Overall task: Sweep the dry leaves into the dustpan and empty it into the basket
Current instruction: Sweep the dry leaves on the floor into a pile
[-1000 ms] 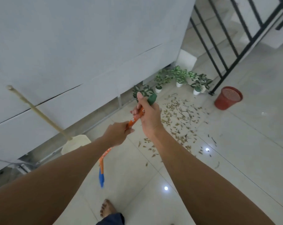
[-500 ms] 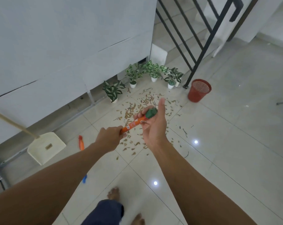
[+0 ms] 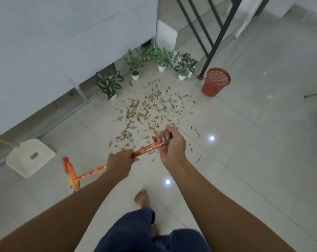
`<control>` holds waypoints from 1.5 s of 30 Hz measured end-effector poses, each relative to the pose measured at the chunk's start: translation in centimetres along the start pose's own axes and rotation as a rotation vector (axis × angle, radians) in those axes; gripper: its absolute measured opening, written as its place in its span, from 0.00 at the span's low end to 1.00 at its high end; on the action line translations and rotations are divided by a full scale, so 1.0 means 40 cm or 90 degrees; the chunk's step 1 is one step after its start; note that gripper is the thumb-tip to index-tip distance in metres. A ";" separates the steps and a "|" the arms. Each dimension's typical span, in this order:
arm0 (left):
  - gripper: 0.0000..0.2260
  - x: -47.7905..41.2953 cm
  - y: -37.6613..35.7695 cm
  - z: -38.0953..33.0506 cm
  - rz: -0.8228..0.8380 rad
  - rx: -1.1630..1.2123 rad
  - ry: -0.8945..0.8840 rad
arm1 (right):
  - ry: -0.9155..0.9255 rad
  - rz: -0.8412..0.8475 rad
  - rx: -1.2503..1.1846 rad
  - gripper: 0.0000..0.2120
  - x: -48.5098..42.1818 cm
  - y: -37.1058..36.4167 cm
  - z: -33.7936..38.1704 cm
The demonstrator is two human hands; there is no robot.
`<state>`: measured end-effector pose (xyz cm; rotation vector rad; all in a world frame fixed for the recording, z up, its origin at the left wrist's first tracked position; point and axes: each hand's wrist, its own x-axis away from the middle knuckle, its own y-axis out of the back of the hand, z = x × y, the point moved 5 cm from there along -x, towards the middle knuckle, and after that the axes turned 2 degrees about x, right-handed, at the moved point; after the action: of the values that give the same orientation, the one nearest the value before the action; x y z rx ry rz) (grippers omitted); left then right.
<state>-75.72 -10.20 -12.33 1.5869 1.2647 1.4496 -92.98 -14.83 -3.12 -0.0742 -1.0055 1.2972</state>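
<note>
Orange flowered broom (green cap) in curled grip of left hand and right hand; head blurred, maybe lifted

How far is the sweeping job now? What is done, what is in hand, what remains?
Done: nothing yet; the dry leaves lie scattered over the tiles. In hand: the left hand and right hand grip the orange broom, its head off to the left, clear of the leaves. Left: sweeping them into the dustpan, which stands apart by the wall, and emptying it into the red basket.
</note>
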 end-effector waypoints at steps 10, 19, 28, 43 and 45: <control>0.09 -0.044 -0.142 -0.064 0.147 0.107 0.137 | -0.060 -0.050 0.141 0.27 -0.093 0.077 -0.036; 0.11 -0.166 -0.113 -0.417 0.091 0.166 0.113 | 0.079 -0.030 0.273 0.27 -0.143 0.198 0.270; 0.09 -0.216 -0.039 -0.505 0.014 0.101 0.119 | 0.014 0.124 0.051 0.32 -0.205 0.199 0.429; 0.09 -0.218 -0.171 -0.515 0.121 0.106 0.181 | -0.028 -0.064 0.120 0.23 -0.269 0.328 0.319; 0.10 -0.244 -0.147 -0.576 0.109 0.109 0.136 | 0.015 -0.059 0.133 0.22 -0.267 0.326 0.394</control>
<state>-98.77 -20.69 -16.83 1.7246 1.4365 1.6923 -112.35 -26.71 -7.17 0.1157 -0.8395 1.3060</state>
